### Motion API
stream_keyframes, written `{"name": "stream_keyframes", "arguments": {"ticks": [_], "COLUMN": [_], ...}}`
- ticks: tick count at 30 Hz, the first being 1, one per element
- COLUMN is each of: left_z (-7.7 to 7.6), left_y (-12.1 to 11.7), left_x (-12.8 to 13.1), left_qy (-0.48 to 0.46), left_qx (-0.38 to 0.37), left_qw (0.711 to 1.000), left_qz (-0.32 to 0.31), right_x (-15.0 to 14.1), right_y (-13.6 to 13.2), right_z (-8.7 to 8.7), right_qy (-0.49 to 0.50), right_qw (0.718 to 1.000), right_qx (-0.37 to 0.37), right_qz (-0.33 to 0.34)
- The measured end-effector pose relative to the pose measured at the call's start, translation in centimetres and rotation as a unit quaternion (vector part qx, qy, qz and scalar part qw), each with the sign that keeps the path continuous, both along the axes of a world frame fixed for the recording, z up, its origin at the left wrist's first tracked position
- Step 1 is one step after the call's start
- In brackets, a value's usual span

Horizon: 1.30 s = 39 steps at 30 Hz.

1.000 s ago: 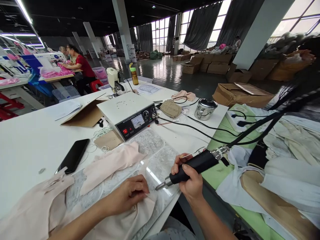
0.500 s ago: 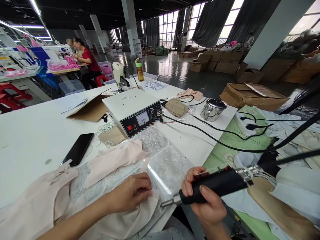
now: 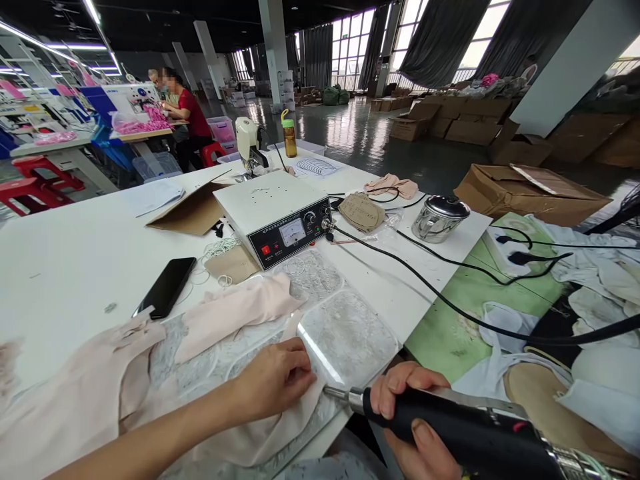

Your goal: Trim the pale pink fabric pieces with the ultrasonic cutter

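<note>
My left hand [image 3: 280, 377] rests on the pale pink fabric [image 3: 270, 437], pinching its edge between closed fingertips. Wrapped around the black body of a handheld ultrasonic welder [image 3: 475, 430] is my right hand [image 3: 395, 390], low at the right. The welder lies almost level; its narrow metal tip [image 3: 336, 393] points left, at the fabric edge right beside my left fingers. Whether the tip presses on the cloth I cannot tell. Under the fabric is a clear, scuffed plastic sheet [image 3: 350, 333]. Another pale pink strip [image 3: 240, 317] lies above my left hand.
A white control box [image 3: 273, 207] with a dial stands behind; its black cable [image 3: 425, 270] sweeps right. A phone [image 3: 166, 287], a lidded metal cup [image 3: 440, 219] and a brown fabric stack [image 3: 361, 212] lie around it. White garments [image 3: 515, 327] cover the green surface at right.
The welder has swung lower and flatter in my right hand, its rear now towards the lower right, its tip closer to the fabric edge. My left hand keeps its pinch. The view has shifted left.
</note>
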<state>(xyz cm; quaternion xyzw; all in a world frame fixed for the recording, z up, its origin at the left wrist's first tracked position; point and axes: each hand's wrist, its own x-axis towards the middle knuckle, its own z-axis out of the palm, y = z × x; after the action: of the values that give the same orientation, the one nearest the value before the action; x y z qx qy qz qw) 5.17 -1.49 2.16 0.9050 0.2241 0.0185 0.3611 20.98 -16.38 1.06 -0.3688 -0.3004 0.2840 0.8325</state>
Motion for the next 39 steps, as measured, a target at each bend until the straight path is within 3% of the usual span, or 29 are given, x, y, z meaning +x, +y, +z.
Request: {"name": "stream_keyframes", "arguments": {"ticks": [10, 29, 34, 39], "left_z": [0.3, 0.0, -0.5, -1.1], "left_y": [-0.5, -0.8, -0.5, 0.1], "left_x": [0.8, 0.4, 0.4, 0.2], "left_qy": [0.042, 0.017, -0.004, -0.036], "left_qx": [0.022, 0.068, 0.092, 0.111], "left_qw": [0.999, 0.997, 0.994, 0.985], "left_qz": [-0.002, -0.031, -0.055, -0.126], "right_x": [1.0, 0.6, 0.8, 1.0], "right_y": [-0.4, 0.6, 0.3, 0.2], "right_z": [-0.3, -0.9, -1.0, -1.0], "right_qy": [0.01, 0.029, 0.029, 0.013], "right_qw": [0.999, 0.999, 0.999, 0.999], "right_qx": [0.012, 0.032, 0.031, 0.03], "right_qz": [-0.036, -0.002, 0.002, 0.007]}}
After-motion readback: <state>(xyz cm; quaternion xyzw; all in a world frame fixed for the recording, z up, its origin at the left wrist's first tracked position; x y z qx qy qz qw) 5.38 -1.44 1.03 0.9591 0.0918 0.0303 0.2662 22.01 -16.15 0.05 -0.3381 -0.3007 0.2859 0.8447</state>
